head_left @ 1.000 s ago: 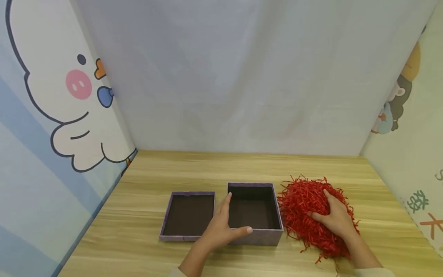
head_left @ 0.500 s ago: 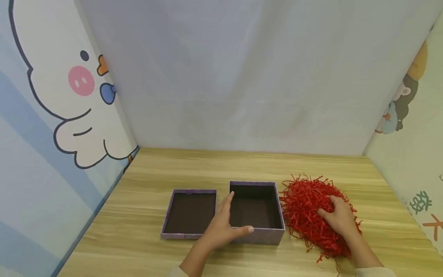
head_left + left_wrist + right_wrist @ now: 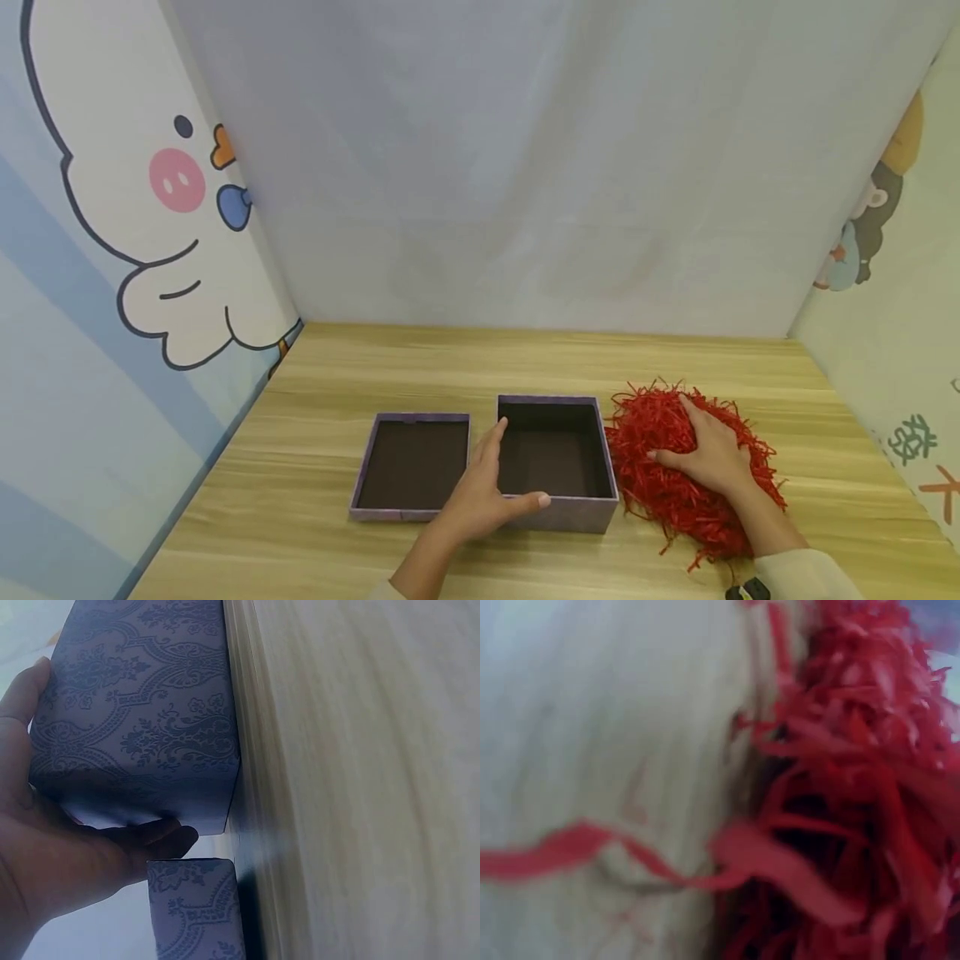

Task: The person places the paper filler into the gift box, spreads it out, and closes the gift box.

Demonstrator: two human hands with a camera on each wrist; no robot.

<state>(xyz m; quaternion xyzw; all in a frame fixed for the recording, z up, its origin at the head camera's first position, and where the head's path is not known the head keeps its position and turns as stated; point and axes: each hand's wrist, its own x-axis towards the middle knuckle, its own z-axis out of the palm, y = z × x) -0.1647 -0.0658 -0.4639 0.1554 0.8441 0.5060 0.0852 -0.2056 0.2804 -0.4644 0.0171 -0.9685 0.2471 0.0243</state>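
At right, right hand (image 3: 712,454) shifts left, fingers now spread on red shreds (image 3: 667,497), still unboxed; left hand (image 3: 475,496), unclenched, touches box (image 3: 572,514).

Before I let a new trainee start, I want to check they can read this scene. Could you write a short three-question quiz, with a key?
1. True or false: the red shredded paper lies inside the damask-patterned purple box.

2. Multiple choice: what sits beside the box, on the person's left?
A) a roll of tape
B) an upturned box lid
C) a glass jar

3. Short answer: which hand is touching the paper?

Key:
1. False; it lies outside the box, to its right.
2. B
3. The right hand; the left hand is at the box's near-left corner.
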